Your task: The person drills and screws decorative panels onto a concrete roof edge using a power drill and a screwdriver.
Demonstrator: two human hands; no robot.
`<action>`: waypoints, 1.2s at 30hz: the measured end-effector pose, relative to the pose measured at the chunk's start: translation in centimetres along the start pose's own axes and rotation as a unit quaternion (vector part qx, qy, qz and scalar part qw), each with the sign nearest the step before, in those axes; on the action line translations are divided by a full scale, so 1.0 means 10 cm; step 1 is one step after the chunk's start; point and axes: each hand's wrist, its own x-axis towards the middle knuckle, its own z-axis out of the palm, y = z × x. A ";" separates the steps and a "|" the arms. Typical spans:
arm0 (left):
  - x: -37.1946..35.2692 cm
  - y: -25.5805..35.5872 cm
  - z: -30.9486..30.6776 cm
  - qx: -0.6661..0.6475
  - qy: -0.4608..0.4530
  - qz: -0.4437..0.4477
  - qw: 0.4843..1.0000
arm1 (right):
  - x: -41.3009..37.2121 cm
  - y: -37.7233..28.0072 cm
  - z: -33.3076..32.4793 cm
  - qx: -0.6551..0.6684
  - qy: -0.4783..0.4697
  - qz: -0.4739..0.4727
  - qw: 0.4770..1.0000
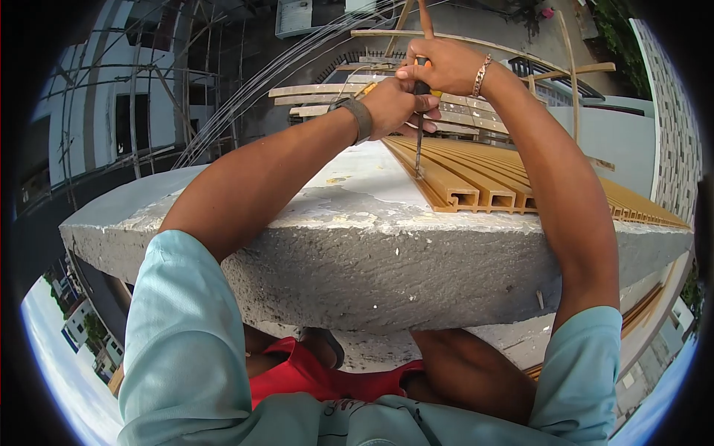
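Observation:
Both hands are together on an upright screwdriver (pixel 419 141) with a black and orange handle. My right hand (pixel 450 67) grips the top of the handle, one finger stretched out away from me. Just below, my left hand (pixel 390 106) closes around the lower handle; some of its fingers are hidden behind the tool. The shaft points down, its tip at the left edge strip of a tan, ribbed panel (pixel 476 172). The panel has hollow channels at its near end and lies on a white-topped concrete ledge (pixel 349 197).
The ledge's rough grey front (pixel 387 271) faces me, with my knees below it. Beyond the ledge are wooden planks (pixel 320 91) and poles over a drop. Cables (pixel 245 89) run past on the left, near a building with pole scaffolding (pixel 137 97). A patterned wall (pixel 669 111) rises at right.

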 end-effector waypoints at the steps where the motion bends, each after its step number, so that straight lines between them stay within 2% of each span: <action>1: -0.01 0.00 -0.02 -0.031 -0.014 -0.011 0.999 | -0.01 0.04 0.04 0.088 0.010 -0.011 0.996; 3: -0.02 -0.01 -0.06 -0.061 -0.028 -0.026 0.997 | 0.01 0.07 0.04 0.178 0.020 -0.021 0.984; 5: 0.00 -0.02 -0.07 -0.067 -0.069 -0.024 0.995 | 0.06 0.14 -0.03 0.121 -0.024 -0.089 0.988; 6: 0.02 -0.02 -0.07 -0.065 -0.072 -0.025 0.995 | 0.06 0.13 -0.02 0.123 -0.023 -0.085 0.989; 10: 0.01 -0.05 0.05 -0.067 -0.048 -0.011 0.997 | 0.14 0.06 0.03 -0.025 -0.050 0.000 0.998; 12: 0.02 -0.02 0.20 -0.013 0.046 -0.032 0.998 | 0.15 0.12 0.11 -0.072 -0.050 0.027 0.996; 15: 0.03 -0.04 0.16 -0.033 0.025 -0.022 0.999 | 0.10 0.14 0.13 -0.088 0.001 0.024 0.996; 18: 0.03 -0.09 0.02 -0.080 -0.023 -0.027 0.996 | 0.00 0.12 0.03 0.063 -0.004 -0.009 0.998; 20: 0.04 -0.14 -0.05 -0.117 -0.057 -0.022 0.991 | -0.07 0.18 -0.01 0.031 0.054 -0.161 0.985; 22: 0.08 -0.14 -0.07 -0.123 -0.099 -0.027 0.987 | -0.12 0.24 0.07 -0.016 0.114 -0.220 0.969; 24: 0.08 -0.14 -0.10 -0.131 -0.118 -0.024 0.984 | -0.10 0.17 0.04 -0.108 0.106 -0.207 0.966; 25: 0.07 -0.15 -0.12 -0.140 -0.127 -0.023 0.982 | -0.05 0.12 0.03 -0.110 0.104 -0.212 0.966; 27: 0.00 -0.11 -0.12 -0.150 -0.135 -0.021 0.979 | 0.09 -0.19 -0.06 -0.224 -0.040 -0.055 0.972; 28: -0.05 -0.06 -0.09 -0.096 -0.120 -0.022 0.988 | 0.19 -0.36 -0.09 -0.225 -0.040 -0.056 0.972; 30: -0.07 -0.05 -0.04 -0.043 -0.108 -0.021 0.993 | 0.31 -0.64 -0.16 -0.319 -0.179 0.050 0.929; 32: -0.03 -0.10 -0.07 -0.068 -0.059 -0.040 0.995 | 0.33 -0.72 -0.19 -0.323 -0.191 0.041 0.926; 34: -0.06 -0.07 -0.10 -0.074 -0.058 -0.038 0.995 | 0.40 -0.65 -0.10 -0.271 -0.150 0.048 0.950; 35: -0.04 -0.10 -0.12 -0.076 -0.071 -0.035 0.994 | 0.37 -0.59 -0.12 -0.200 -0.136 0.048 0.969; 36: -0.04 -0.09 -0.12 -0.078 -0.085 -0.034 0.993 | 0.31 -0.43 -0.13 -0.203 -0.139 0.047 0.968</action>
